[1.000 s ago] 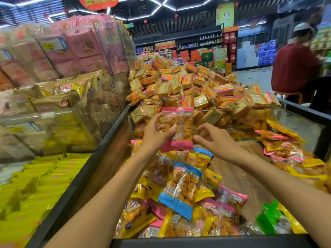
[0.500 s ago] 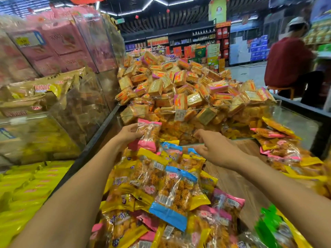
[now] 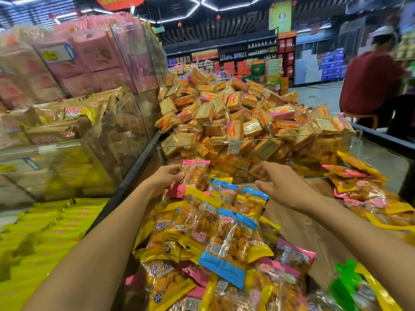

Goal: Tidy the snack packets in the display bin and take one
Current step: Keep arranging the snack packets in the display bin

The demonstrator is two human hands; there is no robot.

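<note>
A pink-edged clear snack packet (image 3: 195,175) stands at the far left of the display bin (image 3: 298,223), against the clear divider. My left hand (image 3: 166,178) pinches its left edge. My right hand (image 3: 280,187) hovers over the bin's wooden floor to the right, fingers loosely spread and holding nothing. Below both hands lies a heap of yellow, blue and pink snack packets (image 3: 226,241), piled along the bin's left and near side.
A mound of orange biscuit packs (image 3: 235,117) fills the compartment behind the clear divider (image 3: 258,142). More packets (image 3: 363,189) lie at the bin's right. Clear boxes (image 3: 67,158) and yellow packs (image 3: 45,239) sit left. A person in red (image 3: 370,84) sits at back right.
My left hand carried the pink-edged packet down and left to the bin's far-left side. My right hand let go of it and now hovers open.
</note>
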